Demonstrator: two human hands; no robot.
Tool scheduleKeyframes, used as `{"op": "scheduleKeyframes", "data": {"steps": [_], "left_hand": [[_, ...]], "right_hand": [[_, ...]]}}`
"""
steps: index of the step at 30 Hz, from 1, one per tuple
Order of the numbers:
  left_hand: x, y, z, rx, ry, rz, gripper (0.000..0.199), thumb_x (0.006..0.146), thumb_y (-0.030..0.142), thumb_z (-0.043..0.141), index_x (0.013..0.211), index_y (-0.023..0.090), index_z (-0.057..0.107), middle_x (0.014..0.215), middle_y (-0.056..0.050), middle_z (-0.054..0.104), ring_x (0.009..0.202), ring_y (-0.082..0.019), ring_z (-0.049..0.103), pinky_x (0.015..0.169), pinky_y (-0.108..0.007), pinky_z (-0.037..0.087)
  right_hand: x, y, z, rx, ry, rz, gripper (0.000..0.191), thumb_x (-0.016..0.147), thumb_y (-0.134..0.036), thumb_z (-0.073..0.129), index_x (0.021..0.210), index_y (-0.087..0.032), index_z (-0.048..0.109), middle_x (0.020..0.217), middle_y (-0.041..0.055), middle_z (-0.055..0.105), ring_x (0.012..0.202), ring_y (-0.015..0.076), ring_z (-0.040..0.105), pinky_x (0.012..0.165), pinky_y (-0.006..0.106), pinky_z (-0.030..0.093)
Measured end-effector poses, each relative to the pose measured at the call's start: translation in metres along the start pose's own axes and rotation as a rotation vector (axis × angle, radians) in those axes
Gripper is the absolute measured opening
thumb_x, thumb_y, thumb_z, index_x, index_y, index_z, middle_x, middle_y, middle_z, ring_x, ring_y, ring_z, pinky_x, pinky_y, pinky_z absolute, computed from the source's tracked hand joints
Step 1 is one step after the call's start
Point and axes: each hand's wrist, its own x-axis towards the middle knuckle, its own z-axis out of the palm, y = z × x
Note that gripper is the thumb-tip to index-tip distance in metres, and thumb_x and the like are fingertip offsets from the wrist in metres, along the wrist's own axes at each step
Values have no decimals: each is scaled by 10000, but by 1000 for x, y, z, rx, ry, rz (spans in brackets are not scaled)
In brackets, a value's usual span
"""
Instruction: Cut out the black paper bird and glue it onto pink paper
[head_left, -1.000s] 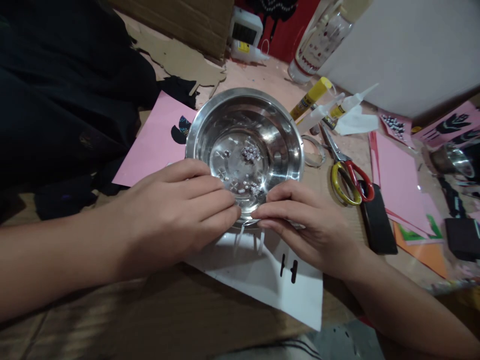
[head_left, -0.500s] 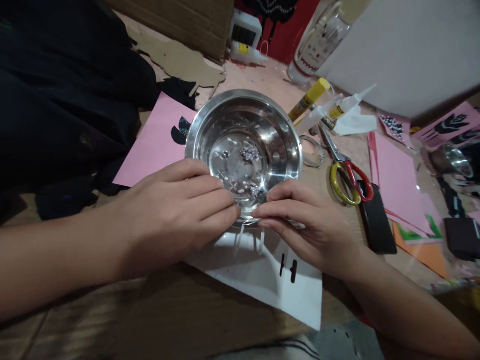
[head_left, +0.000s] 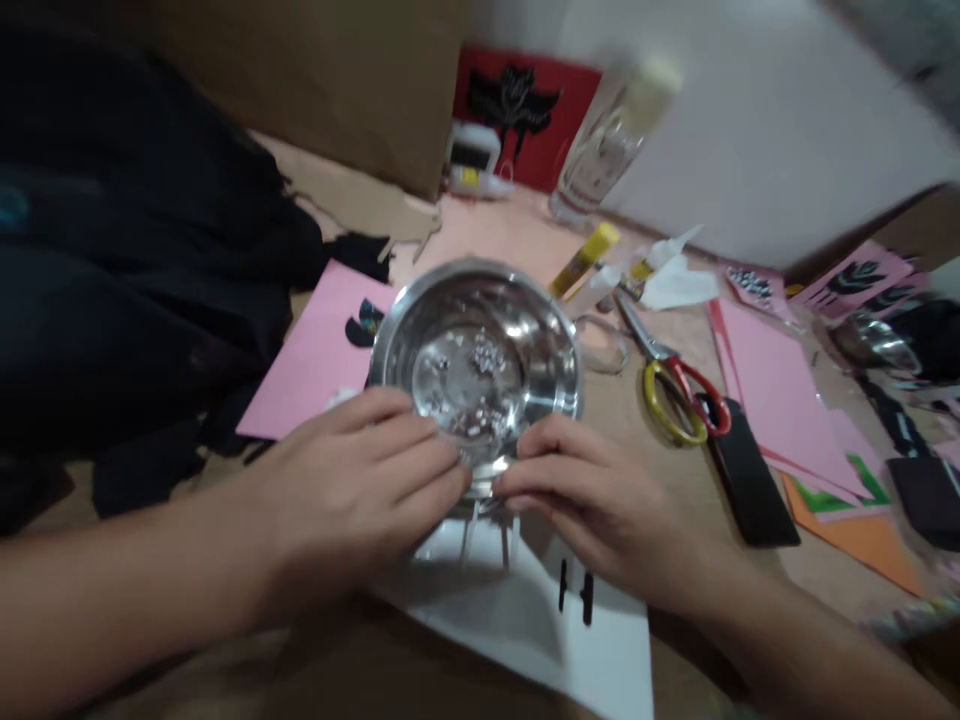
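Note:
A shiny steel bowl (head_left: 559, 390) with small silvery beads (head_left: 487, 358) in its bottom stands before me. My left hand (head_left: 382, 460) lies at its near left rim, fingers curled closed and their tips hidden from view. At the near right rim, the thumb and fingers of my right hand (head_left: 577, 490) are pinched together, close to the left fingertips. Whatever either hand grips is too small and blurred to name. Two thin white strips (head_left: 511, 540) show just below the fingertips, over a white sheet (head_left: 510, 620) with black marks.
Pink paper (head_left: 292, 370) with a black cutout lies left of the bowl. To the right are scissors (head_left: 679, 395), a black case (head_left: 750, 480) and pink sheets (head_left: 780, 390). Behind stand a yellow glue stick (head_left: 585, 260) and a clear bottle (head_left: 607, 150). Dark cloth (head_left: 150, 280) fills the left.
The view has tilted upward, so the bowl and hands sit lower in the picture, and blur has increased. Both hands keep nearly the same closed pose at the near rim.

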Motion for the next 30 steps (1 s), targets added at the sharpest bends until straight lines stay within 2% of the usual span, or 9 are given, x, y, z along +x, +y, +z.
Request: {"op": "scheduleKeyframes", "data": {"steps": [2, 4, 7, 10, 12, 16, 19, 25, 30], "left_hand": [[2, 0, 0, -5, 96, 73, 439, 1101, 160, 328, 992, 204, 750, 886, -3, 793, 743, -172, 664, 849, -341, 498], [2, -2, 4, -5, 126, 49, 441, 1123, 194, 313, 995, 206, 735, 887, 13, 789, 717, -156, 644, 843, -321, 485], [1, -9, 14, -31, 213, 77, 293, 1108, 216, 412, 1095, 212, 705, 944, 23, 792, 810, -155, 674, 917, -306, 457], [-1, -13, 21, -104, 274, 96, 286, 1107, 211, 398, 1161, 221, 678, 994, 15, 796, 875, -151, 692, 970, -282, 443], [-2, -12, 22, -140, 279, 103, 280, 1100, 203, 405, 1200, 239, 664, 964, 21, 792, 838, -146, 690, 954, -267, 462], [-2, -7, 20, -129, 253, 147, 294, 1084, 186, 451, 1280, 254, 659, 945, 15, 794, 843, -160, 693, 975, -296, 476], [-3, -6, 14, -160, 221, 145, 326, 1111, 208, 395, 1276, 235, 674, 1028, -6, 806, 934, -161, 704, 1005, -299, 454], [-7, -6, 0, -133, 22, 157, 408, 1095, 95, 297, 1334, 185, 615, 1184, -73, 783, 1059, -199, 695, 982, -359, 464], [-8, -10, -1, -155, -12, 183, 390, 1091, 84, 305, 1335, 138, 605, 1182, -97, 770, 1062, -211, 689, 991, -382, 454]], "right_hand": [[-1, -2, 0, 47, 19, 43, 111, 1010, -140, 630, 1017, -179, 733, 937, 43, 654, 834, 136, 657, 735, 234, 577], [-2, -2, 1, 76, 76, 67, 115, 1022, -163, 621, 1051, -186, 730, 946, 44, 654, 837, 131, 666, 744, 222, 584], [-3, 4, 2, 87, 128, 42, 166, 1055, -231, 593, 1146, -200, 729, 975, 50, 645, 849, 128, 663, 760, 227, 586], [-6, 10, 7, 143, 194, 46, 169, 1062, -293, 592, 1103, -214, 735, 973, 47, 643, 866, 136, 650, 779, 253, 569], [-8, 14, 11, 233, 240, 118, 196, 1056, -362, 602, 1023, -216, 729, 924, 34, 648, 838, 142, 630, 757, 268, 545], [-9, 19, 21, 610, 267, 411, 392, 979, -598, 643, 978, -210, 695, 747, -21, 597, 638, 114, 545, 589, 238, 460], [-7, 17, 21, 698, 240, 489, 412, 942, -600, 685, 1004, -194, 717, 719, -22, 617, 613, 109, 567, 582, 242, 463], [-3, 6, 2, 460, 238, 336, 124, 981, -282, 671, 998, -192, 755, 845, 20, 737, 736, 136, 687, 674, 263, 554], [-9, -2, -7, 78, 164, 76, 145, 1016, -130, 617, 1065, -165, 749, 962, 58, 750, 932, 162, 690, 853, 300, 559]]}}
